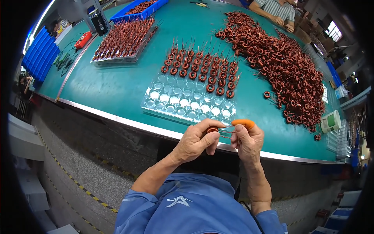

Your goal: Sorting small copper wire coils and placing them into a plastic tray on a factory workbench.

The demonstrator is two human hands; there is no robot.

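"What's the biggest risk on this tabletop?"

"The heap of coils on the right, I'd say. They lie tangled, leads every way, so pulling one out could drag neighbours along or bend their wires."

"And the trays?"

"The clear tray in the middle has coils standing in its far rows, while its near cells are bare. It lies just beyond the hands, so a careless wrist could nudge it and tip the tall leads into one another. The filled tray at far left is well apart from them, so I'd worry less there."

"How are the hands placed?"

"The left hand has its thumb and fingers closed around a single coil. The right hand has its thumb and forefinger pinched together at the ends of that coil's leads; exactly which wires they grip, I can't tell."

"So where's the held coil?"

"Between the two hands, around the tabletop's near edge, close to the tray's near right corner. If the left fingers slackened, it might drop to the floor."

"Anything smaller?"

"The orange finger cover on the right forefinger could dull its feel or slip on thin wire. And the wire leads themselves: too hard a pull might kink them, or loosen the winding."
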